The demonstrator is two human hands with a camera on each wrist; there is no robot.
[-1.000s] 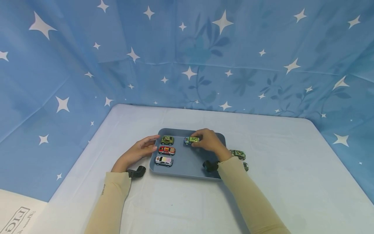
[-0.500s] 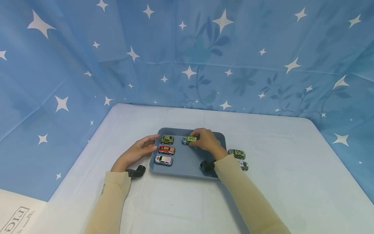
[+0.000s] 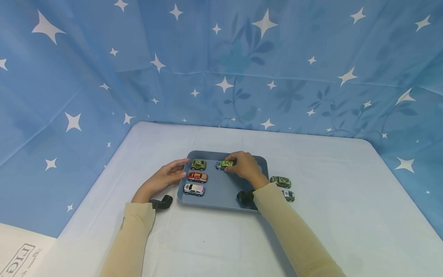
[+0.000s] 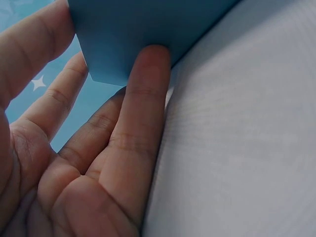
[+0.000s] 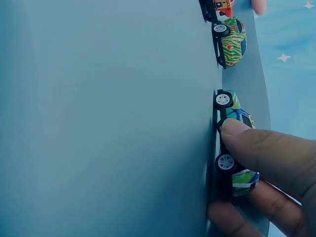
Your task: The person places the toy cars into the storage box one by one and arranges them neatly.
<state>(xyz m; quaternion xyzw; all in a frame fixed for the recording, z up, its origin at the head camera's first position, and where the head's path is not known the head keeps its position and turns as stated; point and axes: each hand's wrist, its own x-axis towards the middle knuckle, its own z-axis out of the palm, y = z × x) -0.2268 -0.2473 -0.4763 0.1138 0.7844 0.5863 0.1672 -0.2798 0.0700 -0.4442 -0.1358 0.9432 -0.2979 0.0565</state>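
In the head view a shallow blue-grey tray (image 3: pixel 218 204) lies on the white table. My right hand (image 3: pixel 245 166) pinches a green and blue toy car (image 3: pixel 225 165) in the back middle of the tray. Seen from the right wrist, the thumb (image 5: pixel 247 140) presses the side of that toy car (image 5: pixel 239 118), its wheels at the tray floor. My left hand (image 3: pixel 166 179) rests at the tray's left edge, fingers extended. From the left wrist, a fingertip (image 4: pixel 152 59) touches the tray's outer wall (image 4: pixel 128 29).
Down the tray's left side stand a green toy car (image 3: pixel 198 165), a red one (image 3: pixel 197 177) and a white one (image 3: pixel 194 189). Right of the tray, on the table, are a camouflage toy car (image 3: pixel 280 181) and another green one (image 3: pixel 288 196), partly behind the right sleeve.
My right hand has shifted slightly left with the green and blue toy car, then stayed there. The left hand has kept its place at the tray edge.
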